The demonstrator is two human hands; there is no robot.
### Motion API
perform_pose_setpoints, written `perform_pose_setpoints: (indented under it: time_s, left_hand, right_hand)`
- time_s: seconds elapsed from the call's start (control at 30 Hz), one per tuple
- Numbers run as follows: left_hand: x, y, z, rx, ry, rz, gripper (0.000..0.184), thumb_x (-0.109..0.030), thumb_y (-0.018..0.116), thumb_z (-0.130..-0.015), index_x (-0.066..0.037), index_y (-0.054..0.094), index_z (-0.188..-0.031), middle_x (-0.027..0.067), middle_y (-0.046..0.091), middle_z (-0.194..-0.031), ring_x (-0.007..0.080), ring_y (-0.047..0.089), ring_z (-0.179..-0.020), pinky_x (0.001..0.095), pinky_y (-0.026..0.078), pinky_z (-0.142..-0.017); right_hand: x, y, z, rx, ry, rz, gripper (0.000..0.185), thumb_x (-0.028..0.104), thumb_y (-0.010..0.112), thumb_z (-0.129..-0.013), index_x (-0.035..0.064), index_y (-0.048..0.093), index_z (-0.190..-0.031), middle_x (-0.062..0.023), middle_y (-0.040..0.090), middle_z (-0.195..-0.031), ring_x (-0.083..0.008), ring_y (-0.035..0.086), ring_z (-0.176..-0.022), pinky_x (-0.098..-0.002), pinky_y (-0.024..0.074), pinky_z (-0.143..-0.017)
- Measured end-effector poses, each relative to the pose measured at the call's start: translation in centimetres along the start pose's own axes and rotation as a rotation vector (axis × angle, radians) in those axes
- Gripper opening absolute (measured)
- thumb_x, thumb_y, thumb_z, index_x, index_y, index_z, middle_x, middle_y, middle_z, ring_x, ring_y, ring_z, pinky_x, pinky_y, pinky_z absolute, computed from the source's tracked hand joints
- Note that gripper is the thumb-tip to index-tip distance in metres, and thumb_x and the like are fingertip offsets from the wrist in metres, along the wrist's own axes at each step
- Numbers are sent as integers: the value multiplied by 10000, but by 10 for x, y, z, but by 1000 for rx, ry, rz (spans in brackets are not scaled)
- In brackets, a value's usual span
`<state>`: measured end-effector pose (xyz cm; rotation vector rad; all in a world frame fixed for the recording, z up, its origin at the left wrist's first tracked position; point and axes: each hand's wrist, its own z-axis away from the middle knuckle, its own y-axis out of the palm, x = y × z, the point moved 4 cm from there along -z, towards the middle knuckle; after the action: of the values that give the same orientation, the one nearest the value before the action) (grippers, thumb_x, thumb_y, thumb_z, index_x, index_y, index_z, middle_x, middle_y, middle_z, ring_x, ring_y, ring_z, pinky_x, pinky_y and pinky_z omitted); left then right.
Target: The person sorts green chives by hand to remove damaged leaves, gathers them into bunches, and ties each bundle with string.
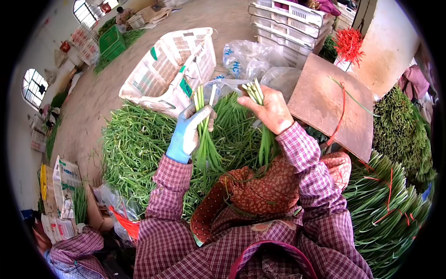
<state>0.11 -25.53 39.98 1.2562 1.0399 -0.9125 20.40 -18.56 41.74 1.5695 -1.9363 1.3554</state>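
My left hand (189, 128), in a blue and white glove, is closed around a few green stalks (207, 151) with pale ends pointing up. My bare right hand (269, 109) grips a thicker bunch of stalks (266, 144), its white ends showing above the fingers and its leaves hanging down. The two bunches are held apart, over a large loose pile of green stalks (134, 146) in front of me.
Beyond the pile are a white plastic crate (158, 69) and clear plastic bags (253, 58). A brown board (332, 104) with red ties lies at the right, above tied green bundles (385, 209). Stacked white crates (288, 30) stand behind. A person (122, 17) is far off.
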Motion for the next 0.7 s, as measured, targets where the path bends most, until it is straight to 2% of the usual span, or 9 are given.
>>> perform_pose_setpoints:
  time_s: [0.03, 0.1, 0.13, 0.23, 0.27, 0.3, 0.37, 0.5, 0.7]
  left_hand:
    - [0, 2, 0, 1, -1, 1, 232, -157, 596, -913, 3, 590, -1081, 54, 620, -800, 93, 539, -616, 224, 448, -565]
    - [2, 11, 0, 96, -17, -27, 243, -177, 606, -913, -1, 589, -1080, 56, 631, -818, 100, 561, -637, 232, 459, -578]
    - [5, 14, 1, 98, -39, -55, 265, -195, 608, -915, 3, 584, -1091, 57, 637, -829, 102, 582, -661, 227, 471, -586]
    - [6, 28, 4, 145, -132, -71, 284, -210, 593, -927, 8, 577, -1108, 62, 647, -856, 107, 598, -677, 223, 482, -589]
    - [7, 25, 0, 226, -124, -183, 361, -239, 540, -946, 45, 528, -1169, 107, 647, -916, 157, 630, -769, 271, 521, -684]
    - [5, 25, 1, 226, -125, -181, 361, -239, 540, -946, 45, 528, -1169, 107, 647, -916, 157, 630, -769, 271, 521, -684]
    - [-2, 27, 5, 228, -164, -113, 374, -244, 519, -956, 47, 510, -1190, 114, 646, -916, 176, 647, -803, 291, 544, -706]
    - [1, 26, 5, 144, -149, 39, 383, -218, 523, -953, 43, 490, -1231, 129, 635, -981, 182, 651, -808, 305, 557, -704]
    - [0, 22, 0, 151, -84, -41, 385, -203, 526, -948, 69, 497, -1219, 121, 628, -1006, 187, 647, -839, 302, 551, -721]
  right_hand:
    - [5, 2, -1, 0, 1, 1, 386, 390, 723, -804, 9, 669, -843, -157, 645, -708, -190, 623, -637, -366, 493, -610]
    - [10, 14, -2, 53, 184, -223, 363, 368, 725, -806, 15, 680, -874, -161, 657, -730, -194, 646, -674, -372, 505, -639]
    - [18, 21, -5, 45, 104, -292, 352, 358, 719, -811, 19, 683, -898, -126, 664, -719, -186, 641, -653, -350, 509, -625]
    - [18, 36, -8, 168, 187, -401, 336, 350, 720, -812, 43, 704, -947, -85, 678, -742, -147, 639, -661, -308, 505, -616]
    - [10, 40, -10, 201, 213, -399, 322, 334, 731, -810, 47, 710, -954, -61, 685, -758, -106, 617, -663, -291, 494, -621]
    - [9, 41, -8, 202, 215, -398, 322, 334, 731, -810, 47, 710, -954, -61, 685, -758, -106, 617, -663, -291, 494, -621]
    - [7, 43, -7, 174, 250, -641, 302, 311, 738, -813, 39, 709, -943, -22, 676, -734, -73, 571, -632, -275, 475, -599]
    - [10, 26, -5, 96, 370, -464, 271, 293, 742, -816, 28, 710, -861, 10, 636, -656, -52, 527, -600, -273, 450, -562]
    - [7, 19, -6, 50, 316, -411, 290, 288, 660, -862, 9, 669, -783, -4, 560, -587, -62, 485, -572, -290, 422, -533]
